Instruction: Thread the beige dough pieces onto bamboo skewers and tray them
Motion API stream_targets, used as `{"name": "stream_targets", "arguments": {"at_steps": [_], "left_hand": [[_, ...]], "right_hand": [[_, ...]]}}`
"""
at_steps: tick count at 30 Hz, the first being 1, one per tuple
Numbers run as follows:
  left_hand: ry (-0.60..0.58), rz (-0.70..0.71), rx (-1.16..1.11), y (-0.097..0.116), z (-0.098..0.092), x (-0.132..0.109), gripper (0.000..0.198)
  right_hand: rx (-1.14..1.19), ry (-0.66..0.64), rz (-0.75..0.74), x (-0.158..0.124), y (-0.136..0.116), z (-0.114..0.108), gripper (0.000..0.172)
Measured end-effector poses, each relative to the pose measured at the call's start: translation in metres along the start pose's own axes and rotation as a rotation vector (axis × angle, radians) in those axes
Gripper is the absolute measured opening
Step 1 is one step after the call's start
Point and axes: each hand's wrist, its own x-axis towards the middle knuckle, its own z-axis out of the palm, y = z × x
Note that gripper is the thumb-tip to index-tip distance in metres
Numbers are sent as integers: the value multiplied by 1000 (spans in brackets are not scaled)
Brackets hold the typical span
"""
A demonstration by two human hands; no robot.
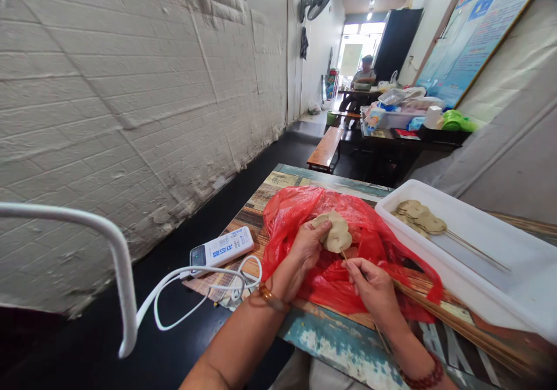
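Observation:
My left hand (308,244) is closed on pale, round, flat food slices (337,236), its thumb pressed over them. My right hand (369,282) pinches a thin bamboo skewer (343,255), whose upper end meets the lower edge of the slices; its tip is hidden. Beneath both hands spreads a crumpled red plastic bag (287,213) with more slices partly visible inside. To the right, a white plastic tub (483,227) holds skewered slices (420,217) with their sticks pointing toward me. A bundle of bamboo skewers (465,323) lies beside my right wrist.
A white power bank (221,252) with a looping white cable (163,288) rests at the left of the wooden-patterned table (313,343). Beyond are a bench (326,146), a cluttered dark table (391,137) and a seated person (364,75). A white brick-patterned wall (152,88) runs along the left.

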Motion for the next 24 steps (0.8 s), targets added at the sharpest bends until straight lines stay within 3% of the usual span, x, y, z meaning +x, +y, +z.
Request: {"name": "stream_targets", "arguments": {"at_steps": [20, 24], "left_hand": [[3, -7, -1, -4, 4, -3, 41], [-48, -39, -32, 0, 6, -6, 35]], "right_hand": [[43, 26, 16, 1, -2, 1, 36], [128, 39, 48, 2, -3, -1, 35]]}}
